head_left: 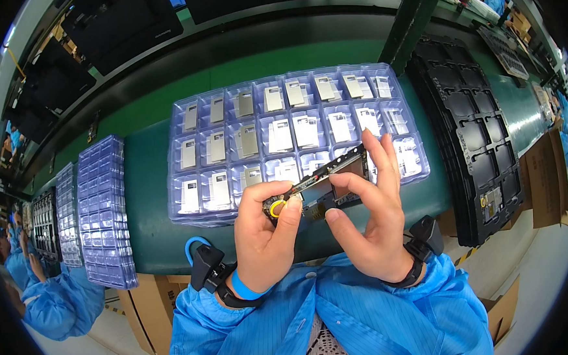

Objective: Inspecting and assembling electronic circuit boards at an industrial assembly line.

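Left grip (261, 237) pinching one end, right grip (377, 216) spread alongside, the electronic assembly (316, 195) looks, from here, light, stiff and fragile, best held by its edges.

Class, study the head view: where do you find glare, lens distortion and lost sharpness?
Head view: glare whitens several silver plates in the clear tray; head view: the fisheye bows the black tray stack at right; head view: the co-worker's blue garment at far left looks softer than the left hand, right hand and electronic device.
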A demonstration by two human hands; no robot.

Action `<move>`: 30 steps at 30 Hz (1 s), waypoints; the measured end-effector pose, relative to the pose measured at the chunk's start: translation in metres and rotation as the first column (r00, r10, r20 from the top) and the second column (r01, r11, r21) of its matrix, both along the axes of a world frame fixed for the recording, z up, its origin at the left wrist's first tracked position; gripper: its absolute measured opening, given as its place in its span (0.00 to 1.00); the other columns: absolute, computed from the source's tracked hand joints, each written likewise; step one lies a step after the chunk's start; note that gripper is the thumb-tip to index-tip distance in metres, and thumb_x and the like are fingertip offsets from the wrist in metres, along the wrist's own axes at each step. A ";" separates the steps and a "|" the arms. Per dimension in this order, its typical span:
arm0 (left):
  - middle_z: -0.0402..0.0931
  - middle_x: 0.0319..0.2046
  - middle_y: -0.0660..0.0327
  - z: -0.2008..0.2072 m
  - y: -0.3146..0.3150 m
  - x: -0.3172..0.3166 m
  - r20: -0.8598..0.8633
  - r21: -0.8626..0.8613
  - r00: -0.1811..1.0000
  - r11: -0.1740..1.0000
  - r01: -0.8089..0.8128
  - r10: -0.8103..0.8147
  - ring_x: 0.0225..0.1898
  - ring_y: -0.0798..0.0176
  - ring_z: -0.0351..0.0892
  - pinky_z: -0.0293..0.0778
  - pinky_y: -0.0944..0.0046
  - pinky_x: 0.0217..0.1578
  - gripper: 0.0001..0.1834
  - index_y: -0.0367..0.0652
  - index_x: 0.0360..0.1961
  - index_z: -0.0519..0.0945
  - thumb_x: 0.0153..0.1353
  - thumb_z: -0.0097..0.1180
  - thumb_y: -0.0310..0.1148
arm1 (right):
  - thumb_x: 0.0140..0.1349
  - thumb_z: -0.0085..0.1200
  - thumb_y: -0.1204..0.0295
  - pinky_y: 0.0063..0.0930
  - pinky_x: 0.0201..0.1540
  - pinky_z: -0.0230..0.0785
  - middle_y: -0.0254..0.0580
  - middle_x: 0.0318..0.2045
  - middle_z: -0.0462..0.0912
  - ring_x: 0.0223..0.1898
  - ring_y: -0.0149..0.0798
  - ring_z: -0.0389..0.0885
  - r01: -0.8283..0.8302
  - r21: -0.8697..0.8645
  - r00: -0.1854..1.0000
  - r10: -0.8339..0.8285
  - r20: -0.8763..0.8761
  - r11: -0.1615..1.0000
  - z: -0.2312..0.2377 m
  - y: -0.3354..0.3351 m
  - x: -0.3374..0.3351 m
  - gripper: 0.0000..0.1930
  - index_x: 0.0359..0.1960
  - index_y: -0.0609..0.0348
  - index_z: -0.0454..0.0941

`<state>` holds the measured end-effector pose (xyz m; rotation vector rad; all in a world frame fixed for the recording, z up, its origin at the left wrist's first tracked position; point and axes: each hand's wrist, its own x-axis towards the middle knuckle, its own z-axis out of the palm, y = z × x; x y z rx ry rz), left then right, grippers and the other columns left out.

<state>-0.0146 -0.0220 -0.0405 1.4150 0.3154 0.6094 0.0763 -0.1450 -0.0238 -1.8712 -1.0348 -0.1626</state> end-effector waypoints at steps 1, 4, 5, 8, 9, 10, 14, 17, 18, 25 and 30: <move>0.65 0.29 0.66 0.000 0.000 0.000 0.005 0.029 1.000 1.000 -0.004 0.004 0.27 0.79 0.61 0.58 0.79 0.26 0.12 0.40 0.44 0.63 0.59 0.46 0.23 | 0.45 0.56 0.75 0.52 0.60 0.36 0.64 0.59 0.53 0.62 0.67 0.42 0.002 -0.004 1.000 -0.002 0.002 1.000 0.000 0.001 0.000 0.16 0.39 0.60 0.75; 0.65 0.29 0.66 0.002 0.000 -0.001 -0.004 -0.004 1.000 1.000 0.014 -0.014 0.27 0.80 0.60 0.58 0.79 0.25 0.12 0.40 0.44 0.63 0.59 0.46 0.23 | 0.45 0.56 0.74 0.52 0.60 0.36 0.64 0.59 0.53 0.62 0.67 0.42 0.004 -0.010 1.000 -0.004 0.001 1.000 0.000 0.001 -0.001 0.16 0.39 0.60 0.75; 0.65 0.29 0.66 0.002 0.000 -0.001 -0.005 -0.004 1.000 1.000 0.014 -0.014 0.27 0.80 0.60 0.58 0.79 0.25 0.12 0.40 0.44 0.63 0.59 0.46 0.23 | 0.45 0.56 0.74 0.52 0.60 0.35 0.64 0.59 0.53 0.62 0.67 0.42 0.004 -0.012 1.000 -0.004 -0.001 1.000 0.000 0.001 -0.001 0.16 0.39 0.60 0.75; 0.65 0.29 0.67 0.002 0.000 0.000 0.009 0.003 1.000 1.000 0.011 -0.011 0.27 0.80 0.61 0.58 0.80 0.26 0.12 0.40 0.44 0.63 0.59 0.46 0.23 | 0.45 0.56 0.74 0.52 0.60 0.36 0.64 0.59 0.53 0.62 0.67 0.42 0.012 -0.028 1.000 -0.012 0.007 1.000 0.000 0.001 -0.001 0.16 0.39 0.60 0.75; 0.65 0.29 0.67 0.002 0.000 0.000 0.009 0.003 1.000 1.000 0.008 -0.008 0.27 0.80 0.61 0.58 0.79 0.26 0.11 0.40 0.44 0.63 0.59 0.46 0.23 | 0.45 0.56 0.74 0.52 0.60 0.36 0.64 0.59 0.53 0.62 0.67 0.42 0.015 -0.028 1.000 -0.015 0.007 0.999 0.001 0.001 -0.001 0.16 0.39 0.60 0.75; 0.65 0.29 0.67 0.001 0.000 0.000 0.008 0.004 1.000 1.000 0.002 -0.002 0.27 0.80 0.61 0.58 0.79 0.26 0.11 0.40 0.43 0.64 0.59 0.47 0.23 | 0.45 0.56 0.74 0.52 0.60 0.37 0.64 0.59 0.53 0.62 0.67 0.43 0.038 -0.041 0.998 -0.036 0.045 0.998 0.000 0.002 -0.003 0.16 0.39 0.60 0.75; 0.66 0.29 0.67 0.002 -0.001 0.000 0.016 -0.004 1.000 1.000 -0.005 0.005 0.28 0.79 0.61 0.59 0.79 0.27 0.11 0.40 0.43 0.64 0.59 0.47 0.23 | 0.45 0.56 0.73 0.52 0.58 0.40 0.63 0.59 0.54 0.61 0.66 0.47 0.135 -0.151 0.977 -0.106 0.187 0.979 0.006 0.004 -0.011 0.16 0.39 0.59 0.75; 0.66 0.30 0.67 0.004 0.000 -0.001 0.014 -0.025 1.000 1.000 -0.004 0.004 0.29 0.79 0.63 0.60 0.78 0.29 0.11 0.40 0.43 0.65 0.58 0.48 0.23 | 0.45 0.55 0.74 0.49 0.57 0.43 0.63 0.58 0.56 0.59 0.63 0.51 0.148 -0.178 0.965 -0.102 0.241 0.973 0.010 0.003 -0.010 0.16 0.39 0.59 0.75; 0.67 0.30 0.66 0.004 0.001 -0.001 0.024 -0.026 1.000 1.000 0.005 -0.004 0.29 0.78 0.63 0.61 0.77 0.28 0.11 0.39 0.42 0.65 0.58 0.48 0.23 | 0.45 0.55 0.74 0.49 0.57 0.43 0.63 0.58 0.56 0.59 0.63 0.51 0.151 -0.176 0.965 -0.106 0.239 0.973 0.009 0.001 -0.005 0.16 0.39 0.59 0.75; 0.67 0.31 0.64 0.005 0.005 -0.005 -0.005 -0.053 0.997 0.996 0.074 -0.074 0.29 0.78 0.64 0.62 0.77 0.28 0.11 0.38 0.42 0.66 0.58 0.49 0.22 | 0.49 0.56 0.77 0.21 0.32 0.66 0.49 0.46 0.68 0.33 0.33 0.74 -0.030 0.118 0.984 0.050 -0.168 0.993 0.006 0.004 0.027 0.14 0.40 0.61 0.73; 0.68 0.32 0.64 0.003 0.007 -0.006 -0.011 -0.058 0.992 0.990 0.128 -0.129 0.31 0.78 0.64 0.63 0.77 0.29 0.11 0.38 0.42 0.66 0.58 0.49 0.21 | 0.45 0.60 0.76 0.20 0.27 0.61 0.36 0.27 0.74 0.28 0.31 0.71 -0.092 0.089 0.878 0.123 -0.462 0.992 0.011 0.002 0.023 0.11 0.31 0.61 0.76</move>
